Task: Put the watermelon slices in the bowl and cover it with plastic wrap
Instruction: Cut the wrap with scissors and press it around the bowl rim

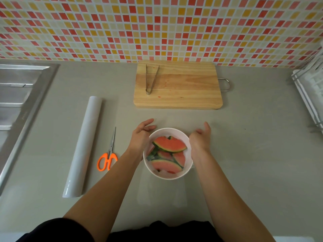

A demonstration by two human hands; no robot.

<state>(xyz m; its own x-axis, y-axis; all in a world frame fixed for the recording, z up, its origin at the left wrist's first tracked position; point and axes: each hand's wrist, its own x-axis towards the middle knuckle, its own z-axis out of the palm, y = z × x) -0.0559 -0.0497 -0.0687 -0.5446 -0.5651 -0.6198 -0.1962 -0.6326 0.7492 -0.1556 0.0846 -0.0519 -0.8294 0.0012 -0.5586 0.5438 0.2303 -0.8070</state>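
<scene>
Though sealing looks unfinished, a faint film, seemingly plastic wrap (157, 193), drapes nearest over the white bowl (166, 176) on the desk (244, 154), watermelon slices (170, 145) all inside; left hand (140, 138) and right hand (200, 142) flank its rim, fingers loose, gripping nothing; beyond, the cutting board (183, 84) bears only tongs (152, 79).

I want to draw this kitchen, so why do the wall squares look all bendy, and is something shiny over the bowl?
In the head view the wide lens bows the tiled wall; light is soft, with faint shadow beside the roll; the plastic wrap shows only as a pale sheen in front of the bowl, and the lower watermelon slices look slightly hazy.
</scene>
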